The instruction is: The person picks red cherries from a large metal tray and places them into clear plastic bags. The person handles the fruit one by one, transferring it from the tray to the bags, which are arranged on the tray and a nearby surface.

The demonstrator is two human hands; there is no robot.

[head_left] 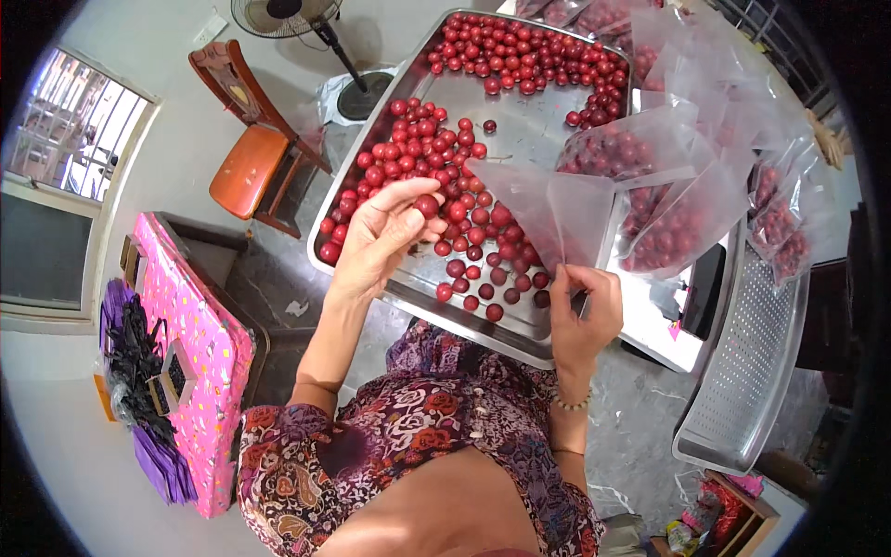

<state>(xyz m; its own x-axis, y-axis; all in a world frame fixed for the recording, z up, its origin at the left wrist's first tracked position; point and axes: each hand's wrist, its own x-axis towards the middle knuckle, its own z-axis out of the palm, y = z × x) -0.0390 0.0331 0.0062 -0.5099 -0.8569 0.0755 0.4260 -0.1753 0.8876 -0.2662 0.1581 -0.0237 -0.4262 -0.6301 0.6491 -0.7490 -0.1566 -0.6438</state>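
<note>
Between the thumb and fingers of my left hand is one round red fruit, held over the near left part of a metal tray. My right hand pinches a translucent plastic bag by its edge. The bag hangs over the tray's right side, and some fruit shows through it. Loose red fruits lie in a heap beneath and beyond my left hand. Another heap of the fruits fills the tray's far end, with bare metal between the two.
Filled plastic bags of red fruit crowd the tray's right side. A perforated metal tray stands farther right. To the left are a wooden chair, a standing fan and a pink-covered table with purple and black bags.
</note>
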